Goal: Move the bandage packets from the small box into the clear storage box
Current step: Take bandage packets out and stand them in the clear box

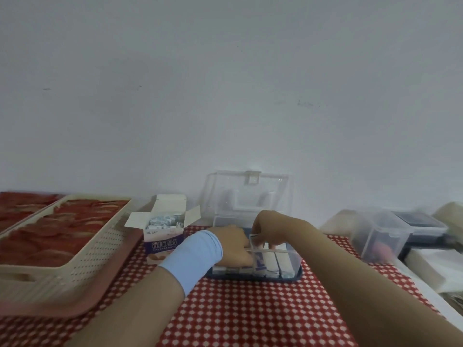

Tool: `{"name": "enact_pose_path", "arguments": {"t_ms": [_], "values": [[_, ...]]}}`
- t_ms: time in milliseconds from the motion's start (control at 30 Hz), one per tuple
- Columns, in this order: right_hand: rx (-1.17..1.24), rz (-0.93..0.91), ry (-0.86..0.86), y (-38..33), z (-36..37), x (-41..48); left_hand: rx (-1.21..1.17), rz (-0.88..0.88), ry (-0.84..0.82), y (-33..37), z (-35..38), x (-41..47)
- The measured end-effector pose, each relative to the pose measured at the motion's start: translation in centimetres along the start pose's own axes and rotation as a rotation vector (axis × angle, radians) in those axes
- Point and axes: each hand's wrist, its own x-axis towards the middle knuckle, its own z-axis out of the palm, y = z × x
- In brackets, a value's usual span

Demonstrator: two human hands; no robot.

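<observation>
The small cardboard box (161,236) stands open on the red checked cloth, with white bandage packets (162,220) showing in its top. Right of it sits the clear storage box (294,259) on a dark base, its lid (248,194) raised against the wall. Rows of white packets (271,265) lie inside. My left hand (231,244), with a light blue wristband, reaches into the box's left part. My right hand (269,230) is over the box with fingers curled down onto a packet (255,240) near the middle; both hands' fingertips are partly hidden.
A cream perforated basket (82,259) rests on a pink tray (112,279) at the left. At the right stand a clear lidded container (380,234), a dark device (418,221) and white paper stacks (431,269). A white wall rises just behind the boxes.
</observation>
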Motion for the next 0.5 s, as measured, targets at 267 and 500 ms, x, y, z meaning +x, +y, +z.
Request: {"name": "enact_pose_path", "arguments": {"t_ms": [267,500], "values": [[-0.208,0.094,0.047,-0.7,0.8,0.4,0.079,-0.038,-0.09,0.6,0.6,1.1],[-0.205,0.107,0.07,-0.6,0.9,0.4,0.046,-0.043,-0.161,1.1,0.0,0.8]]}}
